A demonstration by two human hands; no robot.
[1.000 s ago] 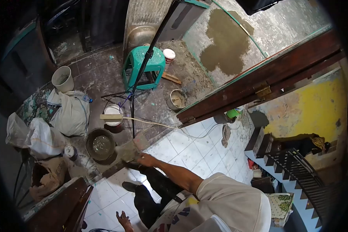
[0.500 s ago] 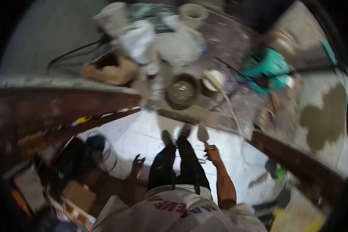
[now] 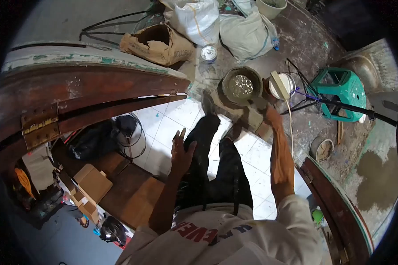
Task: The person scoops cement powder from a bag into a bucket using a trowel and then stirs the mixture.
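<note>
- Doorway between a white-tiled floor and a mortar-spattered concrete floor; dark wooden door frame is arching across the view, with sacks and a torn paper bag lying beyond it.
- Work state, judged: dark pan of wet mix is sitting just past the threshold, still holding material; a damp grey patch is showing at far right. Mixing appears done; how much laying remains cannot be told.
- Right hand is reaching forward, arm extended, closed on a trowel just beside the pan; the blade is lying low over the threshold.
- Left hand is hanging free above the tiles, fingers spread, holding nothing.
- Green stool is standing to the right.
</note>
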